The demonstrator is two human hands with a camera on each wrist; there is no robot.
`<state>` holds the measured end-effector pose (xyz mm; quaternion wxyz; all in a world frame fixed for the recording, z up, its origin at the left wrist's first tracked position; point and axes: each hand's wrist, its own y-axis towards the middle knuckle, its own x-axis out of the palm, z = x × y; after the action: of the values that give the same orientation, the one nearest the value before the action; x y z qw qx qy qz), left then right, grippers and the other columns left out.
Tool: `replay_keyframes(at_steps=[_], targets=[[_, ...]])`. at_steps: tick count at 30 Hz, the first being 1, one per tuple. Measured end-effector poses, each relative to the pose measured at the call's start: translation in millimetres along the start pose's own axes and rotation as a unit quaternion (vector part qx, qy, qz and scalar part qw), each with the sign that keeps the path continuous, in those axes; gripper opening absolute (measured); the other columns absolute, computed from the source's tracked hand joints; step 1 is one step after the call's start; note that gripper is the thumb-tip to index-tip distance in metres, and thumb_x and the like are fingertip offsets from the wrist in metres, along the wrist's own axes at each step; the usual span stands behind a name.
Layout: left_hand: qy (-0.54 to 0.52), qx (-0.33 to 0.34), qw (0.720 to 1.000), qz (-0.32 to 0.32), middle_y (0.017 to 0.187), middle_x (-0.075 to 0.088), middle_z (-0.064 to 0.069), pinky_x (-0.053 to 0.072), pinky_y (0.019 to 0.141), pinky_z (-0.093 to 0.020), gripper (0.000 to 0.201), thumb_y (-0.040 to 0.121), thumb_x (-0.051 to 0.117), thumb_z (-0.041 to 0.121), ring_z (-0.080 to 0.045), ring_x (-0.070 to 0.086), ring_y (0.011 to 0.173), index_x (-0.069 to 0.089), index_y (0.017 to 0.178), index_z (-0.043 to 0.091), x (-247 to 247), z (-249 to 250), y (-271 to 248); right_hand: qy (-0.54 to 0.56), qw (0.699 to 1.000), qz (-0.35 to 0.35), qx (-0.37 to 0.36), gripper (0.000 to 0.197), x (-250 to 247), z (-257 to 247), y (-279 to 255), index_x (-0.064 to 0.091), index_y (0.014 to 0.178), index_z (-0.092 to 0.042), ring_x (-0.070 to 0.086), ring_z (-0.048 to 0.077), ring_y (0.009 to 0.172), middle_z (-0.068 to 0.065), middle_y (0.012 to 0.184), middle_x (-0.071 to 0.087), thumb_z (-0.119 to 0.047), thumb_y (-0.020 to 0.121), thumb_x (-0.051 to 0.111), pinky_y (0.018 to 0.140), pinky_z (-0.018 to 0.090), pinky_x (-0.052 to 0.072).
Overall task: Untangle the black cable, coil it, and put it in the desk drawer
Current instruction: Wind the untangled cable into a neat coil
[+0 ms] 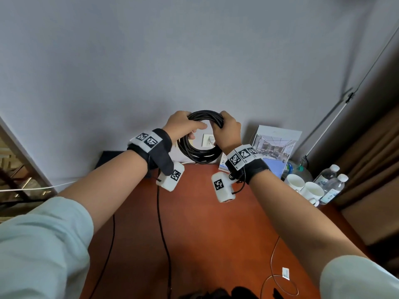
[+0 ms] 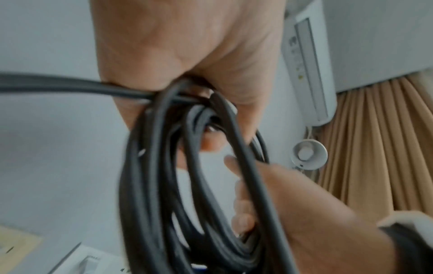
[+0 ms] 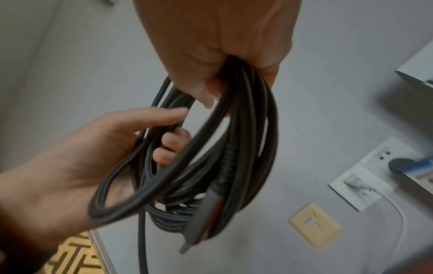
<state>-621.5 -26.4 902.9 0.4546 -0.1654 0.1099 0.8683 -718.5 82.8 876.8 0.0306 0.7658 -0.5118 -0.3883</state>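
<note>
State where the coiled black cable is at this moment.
In the head view the black cable is held up in the air in front of the wall, above the far edge of the desk, gripped between the left hand and the right hand.

Two hands, the left hand (image 1: 183,124) and right hand (image 1: 227,130), are sharing one coiled black cable (image 1: 199,155). Two white mugs (image 1: 296,182) (image 1: 313,192) and two water bottles (image 1: 327,174) (image 1: 336,185) are standing at right.

Both hands (image 1: 183,124) (image 1: 226,130) raised, fingers curled
</note>
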Motion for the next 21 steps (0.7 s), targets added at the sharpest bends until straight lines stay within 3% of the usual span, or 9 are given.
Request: replay_keyframes(at_steps=[3,5,7,9,12,14,16,18,21], targets=[[-0.065,-0.002,0.993,-0.094,0.067,0.059,-0.003,0.051,0.063,-0.028,0.020,0.078,0.077,0.018,-0.017,0.060,0.058,0.058,0.079,0.012,-3.8,-6.4,-7.4,0.077,0.993,0.009,0.085,0.020,-1.6,8.4,-4.2,0.047,0.073,-0.014,0.058,0.033,0.055,0.004,0.062,0.051,-0.019,0.091,0.052,0.055,0.045,0.055],[-0.112,0.004,0.985,-0.129,0.061,0.058,-0.002,0.052,0.070,-0.030,0.016,0.083,0.072,0.013,-0.019,0.062,0.063,0.058,0.076,0.010,-1.9,-9.7,-13.3,0.112,0.987,0.014,0.119,0.018,-3.5,13.2,-7.9,0.049,0.077,-0.011,0.054,0.028,0.043,0.006,0.062,0.049,-0.021,0.092,0.054,0.048,0.042,0.055],[-0.161,0.007,0.979,-0.127,0.052,0.051,0.001,0.054,0.078,-0.035,0.018,0.088,0.066,0.012,-0.017,0.059,0.057,0.055,0.075,0.007,2.8,-12.4,-15.4,0.155,0.977,0.019,0.143,0.017,-5.1,14.4,-13.6,0.051,0.080,-0.010,0.049,0.023,0.040,0.009,0.065,0.049,-0.021,0.092,0.056,0.047,0.037,0.052],[-0.155,0.025,0.983,-0.092,0.051,0.041,0.003,0.057,0.074,-0.039,0.012,0.092,0.062,0.013,-0.011,0.046,0.044,0.057,0.086,0.003,7.0,-12.0,-12.9,0.175,0.973,0.010,0.150,0.013,-6.9,14.3,-16.8,0.053,0.082,-0.011,0.051,0.020,0.042,0.011,0.067,0.053,-0.020,0.091,0.057,0.050,0.034,0.053],[0.004,0.075,0.996,-0.045,0.061,0.044,0.000,0.055,0.061,-0.033,0.020,0.093,0.060,0.024,-0.014,0.054,0.041,0.055,0.097,0.004,7.5,-4.1,-9.3,0.066,0.994,-0.025,0.084,0.011,-13.3,10.0,-10.5,0.056,0.082,-0.012,0.067,0.024,0.054,0.010,0.062,0.064,-0.021,0.085,0.059,0.063,0.038,0.057],[0.147,0.115,0.981,-0.046,0.069,0.051,-0.001,0.047,0.046,-0.021,0.021,0.094,0.056,0.027,-0.018,0.065,0.049,0.048,0.094,0.008,7.7,4.2,-10.9,-0.014,0.999,-0.043,0.002,0.010,-17.3,3.4,-4.3,0.055,0.080,-0.011,0.066,0.031,0.065,0.008,0.064,0.064,-0.020,0.083,0.060,0.065,0.038,0.052],[0.194,0.143,0.970,-0.035,0.077,0.054,-0.004,0.042,0.039,-0.015,0.017,0.095,0.053,0.023,-0.016,0.065,0.052,0.046,0.100,0.008,9.2,9.8,-12.5,-0.091,0.993,-0.042,-0.069,0.006,-19.1,-3.5,-1.1,0.054,0.083,-0.010,0.059,0.037,0.072,0.013,0.070,0.063,-0.015,0.084,0.057,0.065,0.036,0.041],[0.171,0.145,0.975,-0.005,0.081,0.056,-0.005,0.044,0.042,-0.015,0.018,0.092,0.055,0.020,-0.018,0.066,0.054,0.045,0.103,0.010,11.1,11.5,-12.9,-0.114,0.989,-0.026,-0.093,0.006,-19.5,-7.3,-0.3,0.054,0.086,-0.006,0.053,0.038,0.071,0.016,0.075,0.063,-0.011,0.086,0.052,0.064,0.036,0.035],[0.113,0.110,0.987,0.023,0.077,0.064,-0.003,0.048,0.056,-0.021,0.028,0.082,0.068,0.020,-0.019,0.067,0.057,0.050,0.103,0.014,11.9,7.5,-10.8,-0.083,0.996,-0.009,-0.040,0.010,-15.0,-0.2,-2.2,0.048,0.078,-0.012,0.044,0.029,0.066,0.012,0.069,0.058,-0.008,0.087,0.050,0.062,0.034,0.033]])
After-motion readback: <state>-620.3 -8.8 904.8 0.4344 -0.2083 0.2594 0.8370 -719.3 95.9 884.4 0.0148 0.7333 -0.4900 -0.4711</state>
